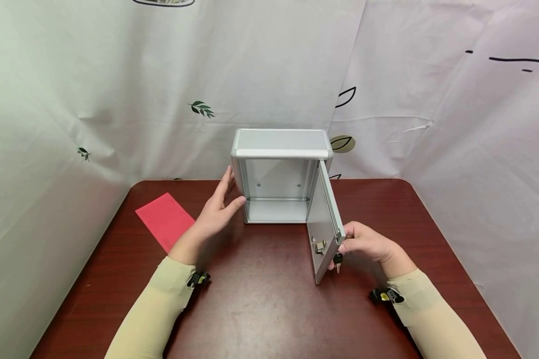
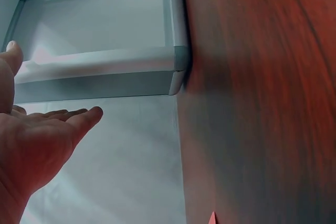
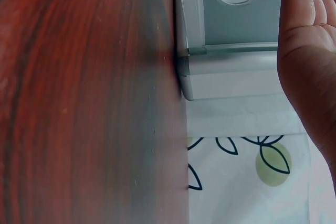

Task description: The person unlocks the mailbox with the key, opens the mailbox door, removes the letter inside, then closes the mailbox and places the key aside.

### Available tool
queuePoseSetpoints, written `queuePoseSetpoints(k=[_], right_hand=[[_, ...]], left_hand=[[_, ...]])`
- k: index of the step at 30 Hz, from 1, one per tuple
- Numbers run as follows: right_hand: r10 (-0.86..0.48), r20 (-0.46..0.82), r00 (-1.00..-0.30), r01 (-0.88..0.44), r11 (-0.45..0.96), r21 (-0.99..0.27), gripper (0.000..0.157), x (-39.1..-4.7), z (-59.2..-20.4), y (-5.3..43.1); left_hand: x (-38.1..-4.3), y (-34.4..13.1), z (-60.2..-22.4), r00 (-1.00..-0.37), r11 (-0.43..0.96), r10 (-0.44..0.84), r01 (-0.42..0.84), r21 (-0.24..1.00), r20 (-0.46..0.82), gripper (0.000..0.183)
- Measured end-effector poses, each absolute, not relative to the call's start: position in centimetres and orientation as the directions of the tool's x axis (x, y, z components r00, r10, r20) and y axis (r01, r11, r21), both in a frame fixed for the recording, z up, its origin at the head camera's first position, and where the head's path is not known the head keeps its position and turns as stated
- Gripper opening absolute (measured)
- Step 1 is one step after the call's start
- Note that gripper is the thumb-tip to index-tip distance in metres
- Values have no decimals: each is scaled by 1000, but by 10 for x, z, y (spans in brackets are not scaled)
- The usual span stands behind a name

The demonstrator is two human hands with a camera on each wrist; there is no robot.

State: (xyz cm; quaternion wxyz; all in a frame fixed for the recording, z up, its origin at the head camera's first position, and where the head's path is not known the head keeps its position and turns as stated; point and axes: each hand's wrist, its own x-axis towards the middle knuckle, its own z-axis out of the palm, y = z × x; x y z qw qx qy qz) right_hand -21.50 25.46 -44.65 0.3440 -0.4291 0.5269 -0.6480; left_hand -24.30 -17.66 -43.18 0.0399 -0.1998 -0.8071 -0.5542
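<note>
My right hand [image 1: 369, 245] is gripping the swung-out door [image 1: 320, 219] at the right of the grey box [image 1: 280, 139]; left hand [image 1: 215, 212], fingers fairly straight, is resting beside its left. Yanking too hard could be tipping it, tbh.

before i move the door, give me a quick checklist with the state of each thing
1. Metal box upright on the table: ok.
2. Door held: ok, right hand has its fingers at the free edge.
3. Key clear of the fingers: not ok, it hangs right beside them.
4. Lock turned to the unlocked position: cannot tell.
5. Left hand steadying the box: cannot tell, it is beside the left wall, contact unclear.
6. Red envelope away from the door: ok, it lies left of the box.
</note>
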Motion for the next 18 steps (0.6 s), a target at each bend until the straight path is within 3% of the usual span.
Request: queuePoseSetpoints(k=[9, 18], right_hand=[[-899, 209, -384, -10, -222, -975, 30, -215, -446, 254], [-890, 164, -425, 29, -195, -980, 31, -213, -446, 255]], left_hand=[[-242, -174, -435, -913, 335, 303, 369, 867, 272, 85], [-243, -171, -439, -920, 359, 289, 360, 861, 264, 80]])
